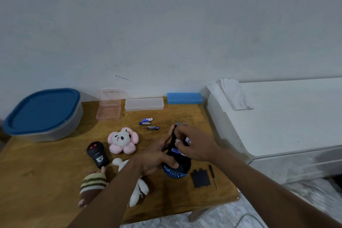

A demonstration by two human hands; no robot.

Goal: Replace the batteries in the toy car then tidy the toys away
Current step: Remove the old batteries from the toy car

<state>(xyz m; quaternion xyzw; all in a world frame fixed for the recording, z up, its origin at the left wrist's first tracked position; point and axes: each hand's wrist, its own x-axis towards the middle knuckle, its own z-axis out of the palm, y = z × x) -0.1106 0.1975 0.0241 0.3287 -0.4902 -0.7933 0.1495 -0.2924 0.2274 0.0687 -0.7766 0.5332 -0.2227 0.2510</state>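
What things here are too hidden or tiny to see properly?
Head view, toy car: the left hand and the right hand, pinching a battery, cover most of its battery slot.
Head view, white plush: the left forearm hides its middle.
Head view, loose batteries: labels too small to read.
Head view, tub: its blue lid hides the inside.

Domestic room in a home, not a workplace. Small wooden table (37,168) is set with its far edge against a plain, scuffed painted wall (166,24). Playthings are noted on it: a pink panda-flower plush (123,139), a toy car (174,173), loose batteries (148,123). Household plastic boxes are lined along the far edge: a blue-lidded tub (42,113) at the far left corner, then a pink case (109,107), a clear case (144,104) and a blue case (184,98). A white cabinet or appliance (286,116) is stood just beside the right edge, with a folded cloth (233,94) laid on top. Pale speckled floor (222,214) is seen below.
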